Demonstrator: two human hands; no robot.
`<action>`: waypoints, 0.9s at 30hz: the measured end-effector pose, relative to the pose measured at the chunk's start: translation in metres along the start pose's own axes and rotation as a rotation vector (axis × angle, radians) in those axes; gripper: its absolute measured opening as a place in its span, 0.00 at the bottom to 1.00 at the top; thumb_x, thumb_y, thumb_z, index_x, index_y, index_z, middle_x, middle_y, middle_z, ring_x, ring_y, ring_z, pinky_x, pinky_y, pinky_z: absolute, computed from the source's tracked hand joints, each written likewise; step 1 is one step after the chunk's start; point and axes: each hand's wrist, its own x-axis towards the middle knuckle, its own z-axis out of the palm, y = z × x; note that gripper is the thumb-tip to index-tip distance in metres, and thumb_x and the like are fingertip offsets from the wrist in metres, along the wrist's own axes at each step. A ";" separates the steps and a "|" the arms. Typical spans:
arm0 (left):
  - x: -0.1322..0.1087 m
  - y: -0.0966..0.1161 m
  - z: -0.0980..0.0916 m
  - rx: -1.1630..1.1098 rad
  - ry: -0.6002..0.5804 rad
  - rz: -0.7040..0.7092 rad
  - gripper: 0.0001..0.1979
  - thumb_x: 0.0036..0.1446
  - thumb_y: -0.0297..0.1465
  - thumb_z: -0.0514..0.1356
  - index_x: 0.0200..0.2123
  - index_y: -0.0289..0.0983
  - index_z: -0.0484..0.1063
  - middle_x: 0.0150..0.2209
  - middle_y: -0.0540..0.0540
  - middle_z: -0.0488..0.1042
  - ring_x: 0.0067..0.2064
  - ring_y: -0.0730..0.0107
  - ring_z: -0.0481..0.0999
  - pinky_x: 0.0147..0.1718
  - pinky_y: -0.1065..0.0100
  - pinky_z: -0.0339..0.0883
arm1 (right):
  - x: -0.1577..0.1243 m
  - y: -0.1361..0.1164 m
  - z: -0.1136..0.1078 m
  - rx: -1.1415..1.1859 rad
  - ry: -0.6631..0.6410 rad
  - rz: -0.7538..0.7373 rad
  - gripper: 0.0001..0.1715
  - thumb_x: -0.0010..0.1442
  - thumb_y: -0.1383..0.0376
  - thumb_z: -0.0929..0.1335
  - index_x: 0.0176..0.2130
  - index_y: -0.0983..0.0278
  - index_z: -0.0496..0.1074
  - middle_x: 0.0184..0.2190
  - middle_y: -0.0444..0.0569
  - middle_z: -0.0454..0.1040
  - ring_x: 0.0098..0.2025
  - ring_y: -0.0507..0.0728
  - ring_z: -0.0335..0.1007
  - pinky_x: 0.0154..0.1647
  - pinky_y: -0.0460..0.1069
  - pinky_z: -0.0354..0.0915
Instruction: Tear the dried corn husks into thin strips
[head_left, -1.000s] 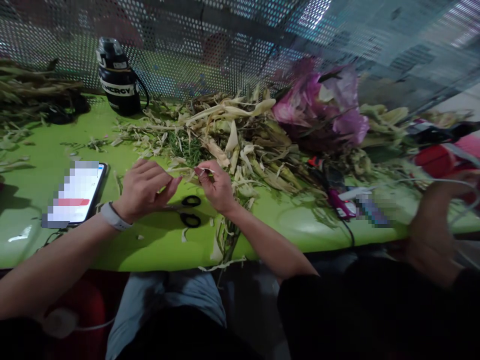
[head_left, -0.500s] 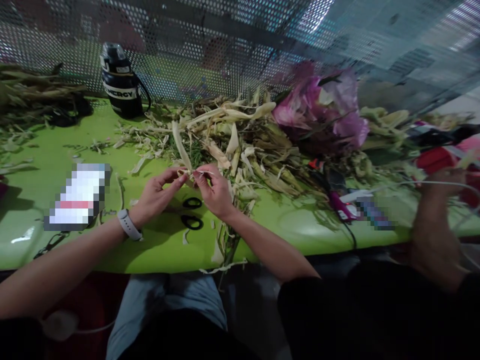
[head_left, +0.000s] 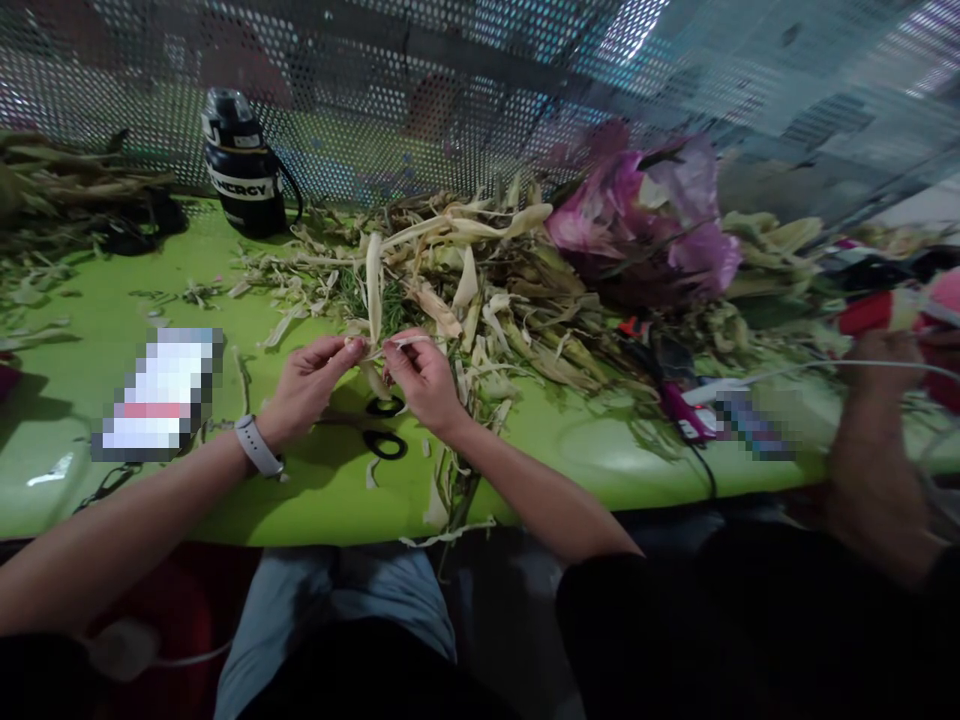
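Glossy green table [head_left: 615, 440]; perforated screen [head_left: 337, 120] along its far edge. Dried corn-husk pile [head_left: 551, 340] covers the far middle, pink plastic bag [head_left: 637, 220] to its right, dark bottle [head_left: 247, 215] to its left. Above the near middle, left hand [head_left: 311, 387] and right hand [head_left: 427, 385] pinch a pale husk strip [head_left: 374, 290], fingertips closed; left hand partly hides the scissors [head_left: 367, 440].

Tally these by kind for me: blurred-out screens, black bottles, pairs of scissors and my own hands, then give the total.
Blurred-out screens: 2, one left, one right
Black bottle: 1
Scissors: 1 pair
Your hands: 2, left hand, right hand
Total: 6
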 end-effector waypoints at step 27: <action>0.006 -0.006 -0.006 -0.313 -0.009 -0.237 0.14 0.51 0.41 0.71 0.35 0.37 0.81 0.36 0.47 0.80 0.35 0.73 0.77 0.40 0.67 0.74 | -0.007 -0.006 -0.010 -0.522 -0.039 -0.512 0.04 0.63 0.62 0.69 0.37 0.55 0.76 0.42 0.49 0.75 0.46 0.60 0.71 0.51 0.59 0.66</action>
